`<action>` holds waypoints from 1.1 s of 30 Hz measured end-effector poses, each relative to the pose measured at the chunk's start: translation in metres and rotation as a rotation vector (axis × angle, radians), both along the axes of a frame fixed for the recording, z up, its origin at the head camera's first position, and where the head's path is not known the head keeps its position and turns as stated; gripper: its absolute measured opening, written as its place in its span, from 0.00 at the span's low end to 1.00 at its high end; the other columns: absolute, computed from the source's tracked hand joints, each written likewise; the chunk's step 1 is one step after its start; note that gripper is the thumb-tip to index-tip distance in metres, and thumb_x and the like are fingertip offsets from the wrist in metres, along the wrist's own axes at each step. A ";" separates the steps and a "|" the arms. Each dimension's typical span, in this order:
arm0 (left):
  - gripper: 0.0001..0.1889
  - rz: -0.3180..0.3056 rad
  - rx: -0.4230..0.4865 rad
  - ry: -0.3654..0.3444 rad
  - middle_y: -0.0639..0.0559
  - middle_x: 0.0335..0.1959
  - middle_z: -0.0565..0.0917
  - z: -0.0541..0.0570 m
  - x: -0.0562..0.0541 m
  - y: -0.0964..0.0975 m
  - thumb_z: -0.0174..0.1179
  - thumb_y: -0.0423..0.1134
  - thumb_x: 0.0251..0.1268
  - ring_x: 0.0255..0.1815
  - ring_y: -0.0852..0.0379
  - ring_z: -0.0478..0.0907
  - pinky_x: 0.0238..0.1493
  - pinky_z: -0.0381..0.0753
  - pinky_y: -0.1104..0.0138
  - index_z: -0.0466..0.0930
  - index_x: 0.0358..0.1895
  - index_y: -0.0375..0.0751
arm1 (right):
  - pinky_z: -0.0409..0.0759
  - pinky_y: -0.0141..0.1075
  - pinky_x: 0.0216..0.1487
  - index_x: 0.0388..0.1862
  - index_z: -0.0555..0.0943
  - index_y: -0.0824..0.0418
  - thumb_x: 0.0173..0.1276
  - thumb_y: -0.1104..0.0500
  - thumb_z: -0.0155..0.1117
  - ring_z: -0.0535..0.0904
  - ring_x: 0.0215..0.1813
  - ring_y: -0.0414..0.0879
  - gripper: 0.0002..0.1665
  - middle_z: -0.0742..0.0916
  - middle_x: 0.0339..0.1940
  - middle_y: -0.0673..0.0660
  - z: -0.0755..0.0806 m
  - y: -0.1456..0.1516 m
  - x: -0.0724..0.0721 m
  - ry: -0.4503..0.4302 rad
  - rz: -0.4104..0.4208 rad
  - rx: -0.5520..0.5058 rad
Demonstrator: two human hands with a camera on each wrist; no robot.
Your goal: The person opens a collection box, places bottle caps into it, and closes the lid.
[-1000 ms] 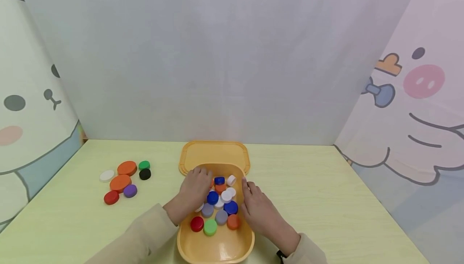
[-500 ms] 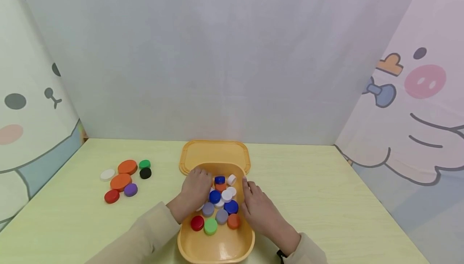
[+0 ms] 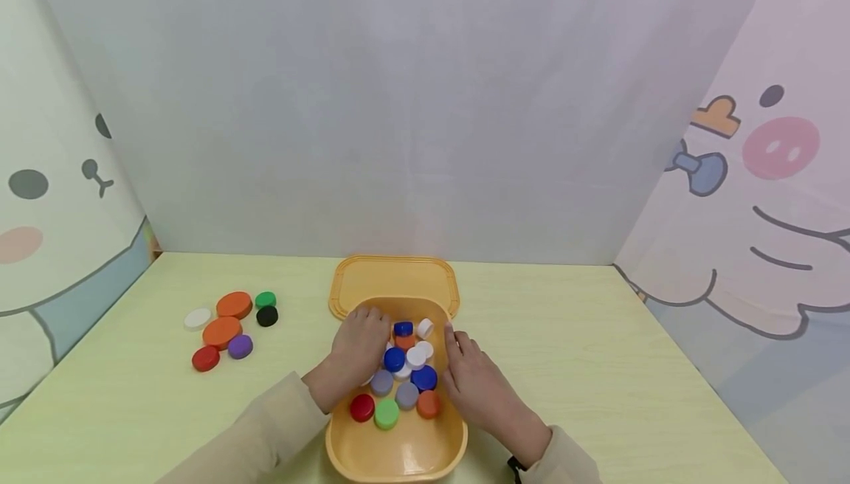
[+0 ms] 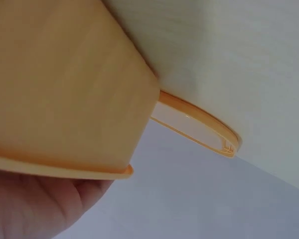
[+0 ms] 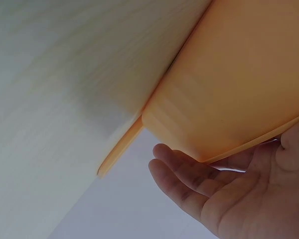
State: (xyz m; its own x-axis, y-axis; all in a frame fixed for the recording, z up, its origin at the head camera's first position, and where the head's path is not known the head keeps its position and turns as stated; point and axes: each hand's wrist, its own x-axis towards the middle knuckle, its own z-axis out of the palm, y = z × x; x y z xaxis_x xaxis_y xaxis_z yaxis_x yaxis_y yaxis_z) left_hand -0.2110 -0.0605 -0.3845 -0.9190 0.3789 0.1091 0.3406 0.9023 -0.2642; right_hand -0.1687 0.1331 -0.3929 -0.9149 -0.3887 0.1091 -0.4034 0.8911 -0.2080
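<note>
A yellow-orange plastic box holds bottle caps, among them a red cap, a light green cap, an orange cap and several blue, white and grey ones. My left hand reaches over the left rim into the box, its fingertips hidden down among the caps; whether they pinch one, I cannot tell. In the left wrist view, the palm lies across the rim. My right hand holds the right rim, thumb on the inner side. Its outer fingers lie along the outside wall.
The matching lid lies flat behind the box. Left on the table is a loose group of caps: a white cap, two large orange ones, a green cap, a black cap, a purple cap and a red one.
A blue cap beside the left hand has shifted slightly to the right. Both hands stay at the box, the left one moving only a little.
</note>
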 end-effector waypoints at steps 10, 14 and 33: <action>0.14 -0.044 0.151 0.099 0.47 0.30 0.76 0.024 0.011 -0.015 0.65 0.43 0.51 0.31 0.53 0.71 0.36 0.78 0.66 0.77 0.38 0.38 | 0.72 0.47 0.58 0.70 0.54 0.67 0.68 0.56 0.45 0.71 0.57 0.53 0.34 0.71 0.61 0.64 -0.002 0.000 -0.001 0.007 -0.003 -0.003; 0.12 -0.030 0.224 0.139 0.47 0.29 0.76 0.027 0.012 -0.031 0.62 0.42 0.55 0.30 0.53 0.72 0.35 0.78 0.65 0.77 0.38 0.38 | 0.73 0.47 0.58 0.70 0.54 0.67 0.68 0.56 0.45 0.71 0.57 0.53 0.34 0.71 0.61 0.64 -0.002 0.000 0.000 0.009 -0.003 -0.005; 0.14 0.121 0.209 0.179 0.43 0.25 0.75 0.003 0.017 -0.116 0.67 0.38 0.47 0.28 0.47 0.72 0.30 0.78 0.59 0.75 0.33 0.33 | 0.73 0.46 0.56 0.70 0.55 0.68 0.68 0.57 0.44 0.72 0.55 0.53 0.33 0.72 0.60 0.64 -0.004 0.001 -0.001 0.046 0.009 0.001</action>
